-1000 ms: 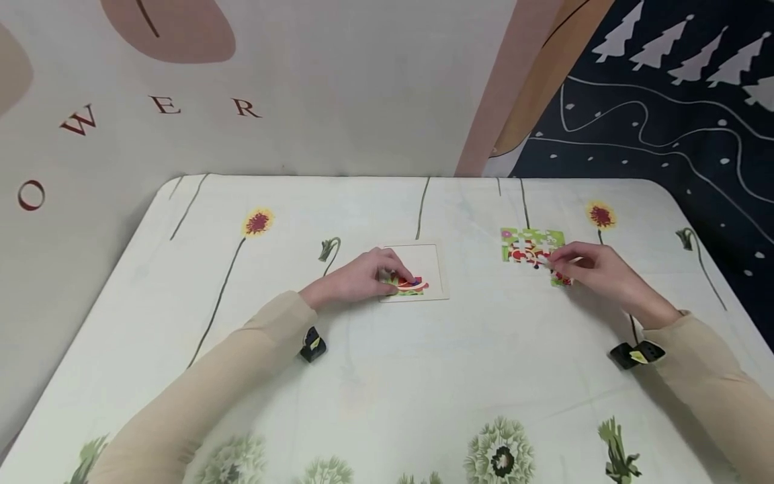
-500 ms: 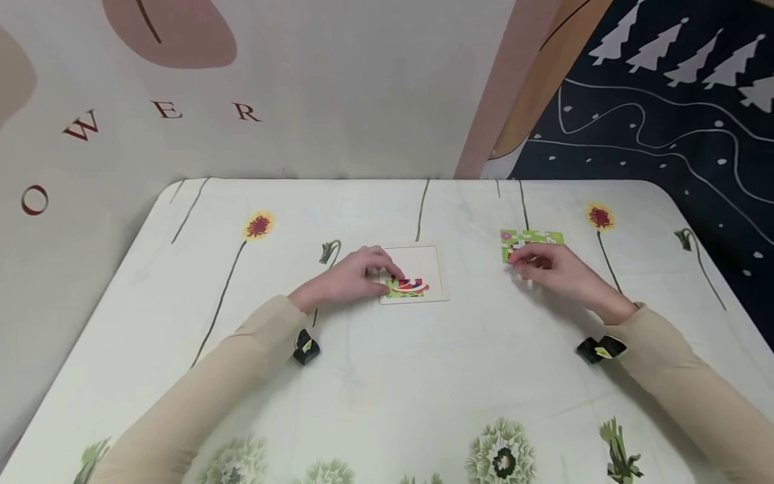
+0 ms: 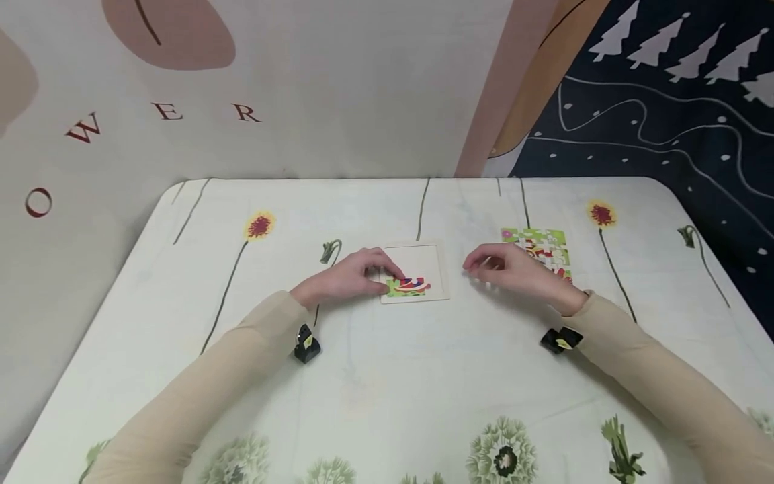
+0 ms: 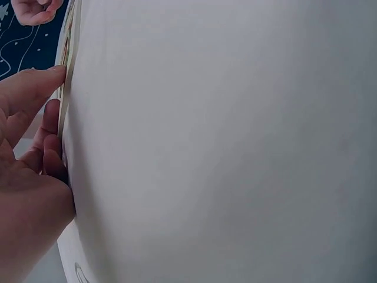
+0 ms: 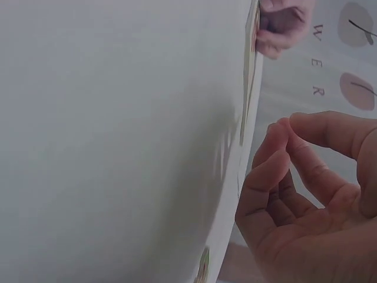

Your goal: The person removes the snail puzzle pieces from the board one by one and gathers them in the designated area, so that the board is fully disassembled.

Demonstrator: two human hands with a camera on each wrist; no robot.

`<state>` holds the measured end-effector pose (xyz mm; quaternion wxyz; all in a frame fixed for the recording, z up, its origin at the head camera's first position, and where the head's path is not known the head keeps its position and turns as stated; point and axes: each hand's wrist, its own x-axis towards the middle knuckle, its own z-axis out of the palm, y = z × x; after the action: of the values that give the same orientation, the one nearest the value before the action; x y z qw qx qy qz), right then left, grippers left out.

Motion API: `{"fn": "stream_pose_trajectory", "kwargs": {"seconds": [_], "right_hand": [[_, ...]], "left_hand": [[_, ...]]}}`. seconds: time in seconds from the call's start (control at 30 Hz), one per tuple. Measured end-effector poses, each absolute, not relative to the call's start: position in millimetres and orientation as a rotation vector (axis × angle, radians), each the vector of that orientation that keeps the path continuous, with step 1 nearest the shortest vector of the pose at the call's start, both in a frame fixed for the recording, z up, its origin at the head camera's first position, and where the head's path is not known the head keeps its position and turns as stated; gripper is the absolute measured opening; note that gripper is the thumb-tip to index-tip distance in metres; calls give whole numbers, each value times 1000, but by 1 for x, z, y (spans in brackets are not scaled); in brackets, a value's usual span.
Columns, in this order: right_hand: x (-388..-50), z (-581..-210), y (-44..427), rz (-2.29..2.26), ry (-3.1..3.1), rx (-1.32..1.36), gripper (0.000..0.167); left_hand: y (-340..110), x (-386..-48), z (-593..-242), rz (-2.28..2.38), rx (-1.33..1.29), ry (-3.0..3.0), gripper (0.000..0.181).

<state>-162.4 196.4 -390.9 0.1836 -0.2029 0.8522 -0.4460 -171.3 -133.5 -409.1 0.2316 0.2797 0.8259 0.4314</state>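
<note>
A pale puzzle tray [image 3: 417, 260] lies mid-table, with several joined picture pieces [image 3: 410, 287] along its lower left. My left hand [image 3: 351, 274] rests at the tray's left side. Its thumb and bent forefinger touch down apart, beside the pieces; the left wrist view shows these fingers at the tray's edge. To the right lies a green-and-red jigsaw picture [image 3: 544, 236], partly covered by my right hand [image 3: 514, 270]. That hand hovers between picture and tray. In the right wrist view its thumb and fingertips [image 5: 277, 138] meet in a pinch; no piece is discernible between them.
The white cloth [image 3: 375, 376] under everything has printed flowers and stems. A pale printed wall [image 3: 363, 101] rises behind the table, and a dark cloth with white trees [image 3: 653, 128] hangs at the right. Small black wrist cameras [image 3: 307, 344] sit below both wrists.
My right hand has travelled left from the jigsaw picture's lower right, across it, towards the tray. My left forefinger has drawn back slightly from the tray's pieces, uncovering more of them.
</note>
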Motion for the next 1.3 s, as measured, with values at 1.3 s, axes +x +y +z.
{"fn": "stream_pose_trajectory", "kwargs": {"seconds": [1.3], "right_hand": [[-165, -391, 131, -1059, 2381, -818, 20]], "left_hand": [[-134, -174, -412, 1192, 757, 2250, 32]]}}
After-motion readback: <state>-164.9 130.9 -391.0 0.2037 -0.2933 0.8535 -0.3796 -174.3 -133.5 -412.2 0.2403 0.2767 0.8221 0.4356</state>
